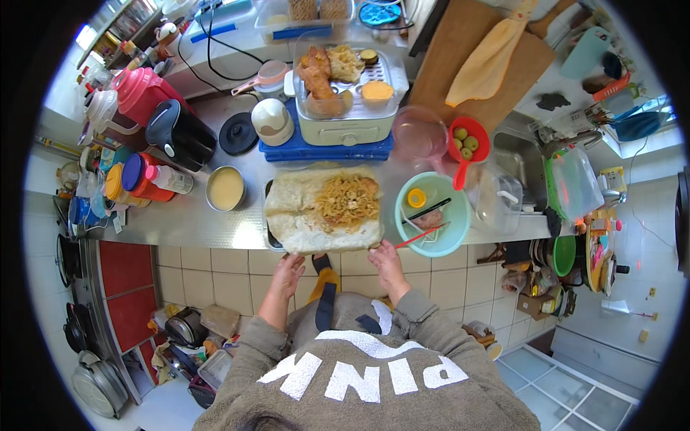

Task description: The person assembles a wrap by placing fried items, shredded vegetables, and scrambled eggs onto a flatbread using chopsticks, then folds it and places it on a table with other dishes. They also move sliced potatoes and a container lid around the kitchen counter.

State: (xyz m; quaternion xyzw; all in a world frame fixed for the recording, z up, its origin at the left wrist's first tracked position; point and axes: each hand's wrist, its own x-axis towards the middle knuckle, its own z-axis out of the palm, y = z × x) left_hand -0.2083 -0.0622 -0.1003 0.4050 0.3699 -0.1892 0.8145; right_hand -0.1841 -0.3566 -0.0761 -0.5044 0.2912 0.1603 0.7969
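A pale, thin flatbread (291, 208) lies across a dark tray (270, 241) on the steel counter in front of me. Its front edge reaches the counter's edge. Shredded golden filling (348, 201) with small pale bits is heaped on its right half. My left hand (289, 274) is at the front left corner, fingers stretched out, fingertips close to the sheet's edge. At the front right corner, my right hand (387, 263) has its fingers closed on the flatbread's edge. Part of the tray is hidden under the sheet.
A light-green basin (460, 226) with chopsticks stands at right, a bowl of pale batter (226, 188) at left. Behind are a cream appliance (348, 133) bearing food, a black lid (238, 134) and a red ladle-shaped strainer (461, 169) of green fruit. A sink (519, 152) lies far right.
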